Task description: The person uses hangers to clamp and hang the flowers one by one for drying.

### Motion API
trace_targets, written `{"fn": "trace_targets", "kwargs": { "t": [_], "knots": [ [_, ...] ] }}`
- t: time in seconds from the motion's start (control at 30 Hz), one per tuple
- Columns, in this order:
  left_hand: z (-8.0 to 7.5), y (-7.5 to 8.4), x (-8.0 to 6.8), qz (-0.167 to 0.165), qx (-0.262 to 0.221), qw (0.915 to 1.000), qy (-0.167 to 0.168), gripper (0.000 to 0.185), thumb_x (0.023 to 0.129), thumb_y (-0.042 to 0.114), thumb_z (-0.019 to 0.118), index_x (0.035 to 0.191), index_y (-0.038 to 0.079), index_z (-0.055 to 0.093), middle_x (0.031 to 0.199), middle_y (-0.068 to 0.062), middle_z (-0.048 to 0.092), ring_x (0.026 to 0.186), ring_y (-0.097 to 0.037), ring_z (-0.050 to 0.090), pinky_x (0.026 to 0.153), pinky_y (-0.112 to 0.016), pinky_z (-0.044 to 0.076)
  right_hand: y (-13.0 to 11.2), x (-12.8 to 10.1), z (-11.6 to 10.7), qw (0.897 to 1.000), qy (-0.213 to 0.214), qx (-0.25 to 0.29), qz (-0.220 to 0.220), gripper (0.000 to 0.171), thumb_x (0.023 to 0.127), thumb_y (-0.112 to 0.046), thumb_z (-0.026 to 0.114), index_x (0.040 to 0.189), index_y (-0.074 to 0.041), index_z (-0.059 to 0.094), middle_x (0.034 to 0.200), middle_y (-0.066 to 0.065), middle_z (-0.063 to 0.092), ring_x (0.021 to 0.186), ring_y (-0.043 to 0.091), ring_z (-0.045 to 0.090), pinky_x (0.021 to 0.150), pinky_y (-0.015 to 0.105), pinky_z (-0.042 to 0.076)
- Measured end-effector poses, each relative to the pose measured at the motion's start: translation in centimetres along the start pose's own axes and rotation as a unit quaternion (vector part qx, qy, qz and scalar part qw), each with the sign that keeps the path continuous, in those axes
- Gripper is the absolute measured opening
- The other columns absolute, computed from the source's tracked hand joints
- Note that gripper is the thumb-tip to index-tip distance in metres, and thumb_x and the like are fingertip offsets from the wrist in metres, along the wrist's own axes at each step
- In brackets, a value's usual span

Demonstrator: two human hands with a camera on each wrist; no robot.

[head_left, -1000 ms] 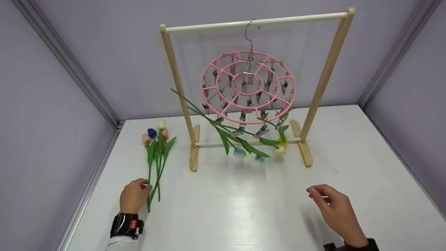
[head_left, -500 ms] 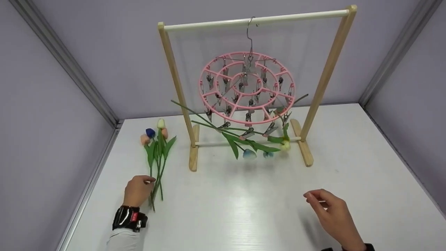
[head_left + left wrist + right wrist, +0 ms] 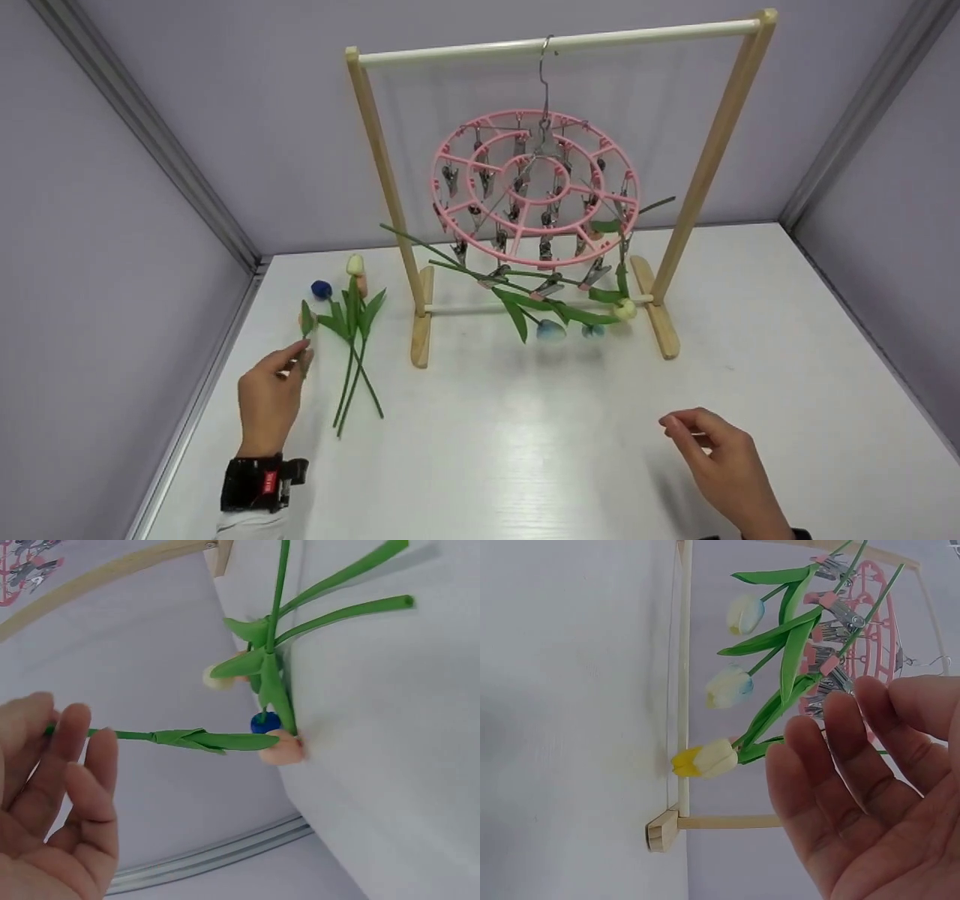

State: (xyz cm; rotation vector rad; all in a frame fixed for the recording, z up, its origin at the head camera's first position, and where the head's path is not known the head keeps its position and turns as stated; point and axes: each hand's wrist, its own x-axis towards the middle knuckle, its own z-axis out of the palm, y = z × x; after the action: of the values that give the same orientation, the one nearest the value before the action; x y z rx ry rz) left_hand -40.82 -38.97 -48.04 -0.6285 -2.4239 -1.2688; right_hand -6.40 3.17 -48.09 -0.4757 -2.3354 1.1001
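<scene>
My left hand [image 3: 270,401] pinches the green stem of a peach tulip [image 3: 282,750] between thumb and fingers, its bloom pointing away toward the back. Beside it on the white table lie a dark blue tulip [image 3: 321,290], a cream tulip [image 3: 355,264] and another peach tulip [image 3: 362,285], their stems crossing. My right hand [image 3: 721,461] hovers over the table's right side, fingers loosely bent and holding nothing. From the clips of a pink round hanger [image 3: 536,264] hang several tulips, among them a blue-white tulip [image 3: 730,685] and a yellow-and-white tulip [image 3: 714,758].
The hanger hooks onto the white bar [image 3: 645,36] of a wooden rack whose feet, including the left foot [image 3: 421,341], stand on the table. Many metal clips dangle below the rings. Pale walls enclose the table at the back and sides.
My left hand has drawn the peach tulip left, away from the other stems, and raised it. The hanger has turned slightly, its tulips shifting right. My right hand has barely moved.
</scene>
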Motion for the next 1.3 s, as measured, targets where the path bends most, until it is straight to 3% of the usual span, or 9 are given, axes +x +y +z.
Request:
{"fn": "trace_targets", "kwargs": {
  "t": [0.07, 0.17, 0.3, 0.43, 0.6, 0.8, 1.0, 1.3],
  "knots": [
    [-0.4, 0.7, 0.2, 0.044, 0.000, 0.9972, 0.061, 0.019, 0.085, 0.008, 0.068, 0.104, 0.004, 0.072, 0.087, -0.010, 0.069, 0.066, -0.018, 0.055, 0.054, -0.015, 0.037, -0.1, -0.1, 0.0, 1.000, 0.002, 0.006, -0.010, 0.010, 0.091, -0.012, 0.061, 0.091, -0.018, 0.069, 0.085, -0.011, 0.066, 0.076, 0.008, 0.062, 0.066, 0.013, 0.047],
    [-1.0, 1.9, 0.3, 0.094, -0.004, 0.9882, 0.121, 0.018, 0.083, 0.003, 0.069, 0.101, 0.003, 0.073, 0.082, -0.010, 0.068, 0.063, -0.012, 0.052, 0.058, -0.014, 0.034, -0.3, -0.2, 0.0, 1.000, 0.007, 0.010, -0.014, 0.012, 0.091, -0.009, 0.061, 0.091, -0.019, 0.069, 0.084, -0.010, 0.066, 0.075, 0.009, 0.062, 0.066, 0.013, 0.047],
    [-1.8, 4.0, 0.0, 0.132, -0.008, 0.9789, 0.156, 0.019, 0.080, 0.001, 0.071, 0.099, 0.004, 0.074, 0.080, -0.010, 0.067, 0.064, -0.008, 0.050, 0.058, -0.015, 0.033, -0.3, -0.3, 0.0, 1.000, 0.013, 0.013, -0.017, 0.014, 0.090, -0.007, 0.061, 0.090, -0.019, 0.069, 0.084, -0.010, 0.066, 0.074, 0.011, 0.062, 0.066, 0.012, 0.046],
    [-2.2, 6.8, -1.4, 0.152, -0.025, 0.9734, 0.169, 0.021, 0.076, -0.005, 0.073, 0.095, 0.003, 0.074, 0.086, -0.009, 0.068, 0.068, -0.011, 0.053, 0.057, -0.016, 0.034, 0.3, 0.0, -0.3, 0.999, 0.004, 0.022, -0.027, 0.013, 0.090, -0.006, 0.061, 0.090, -0.017, 0.069, 0.084, -0.009, 0.066, 0.074, 0.013, 0.063, 0.067, 0.012, 0.046],
    [-1.9, 10.6, -3.3, 0.171, -0.058, 0.9710, 0.157, 0.026, 0.070, -0.012, 0.074, 0.092, 0.002, 0.074, 0.086, -0.008, 0.069, 0.068, -0.015, 0.056, 0.058, -0.016, 0.036, 0.3, 0.5, -0.6, 0.999, -0.009, 0.024, -0.034, 0.014, 0.090, -0.007, 0.062, 0.090, -0.019, 0.069, 0.083, -0.011, 0.065, 0.075, 0.009, 0.062, 0.067, 0.012, 0.047],
    [-0.3, 14.4, -5.4, 0.187, -0.063, 0.9742, 0.109, 0.027, 0.073, -0.008, 0.074, 0.095, 0.007, 0.073, 0.089, 0.001, 0.068, 0.072, -0.010, 0.059, 0.058, -0.015, 0.039, 0.4, 1.0, -0.8, 0.997, -0.030, 0.040, -0.054, 0.017, 0.089, -0.006, 0.062, 0.089, -0.022, 0.068, 0.083, -0.011, 0.065, 0.074, 0.010, 0.063, 0.066, 0.013, 0.047],
    [3.0, 18.6, -7.6, 0.184, -0.074, 0.9772, 0.075, 0.022, 0.079, -0.003, 0.071, 0.098, 0.007, 0.071, 0.095, 0.001, 0.068, 0.076, -0.009, 0.064, 0.060, -0.015, 0.046, 1.3, 2.0, -2.2, 0.994, -0.058, 0.055, -0.073, 0.020, 0.088, -0.004, 0.063, 0.089, -0.023, 0.068, 0.083, -0.011, 0.065, 0.073, 0.012, 0.063, 0.065, 0.014, 0.047],
    [7.8, 24.7, -10.5, 0.149, -0.138, 0.9782, 0.043, 0.027, 0.083, 0.000, 0.066, 0.108, 0.011, 0.069, 0.097, 0.001, 0.067, 0.073, -0.007, 0.063, 0.061, -0.019, 0.050, 1.9, 3.6, -4.2, 0.984, -0.119, 0.071, -0.116, 0.018, 0.089, -0.009, 0.063, 0.092, -0.026, 0.068, 0.084, -0.013, 0.064, 0.074, 0.008, 0.062, 0.066, 0.016, 0.048]
  ]
}}
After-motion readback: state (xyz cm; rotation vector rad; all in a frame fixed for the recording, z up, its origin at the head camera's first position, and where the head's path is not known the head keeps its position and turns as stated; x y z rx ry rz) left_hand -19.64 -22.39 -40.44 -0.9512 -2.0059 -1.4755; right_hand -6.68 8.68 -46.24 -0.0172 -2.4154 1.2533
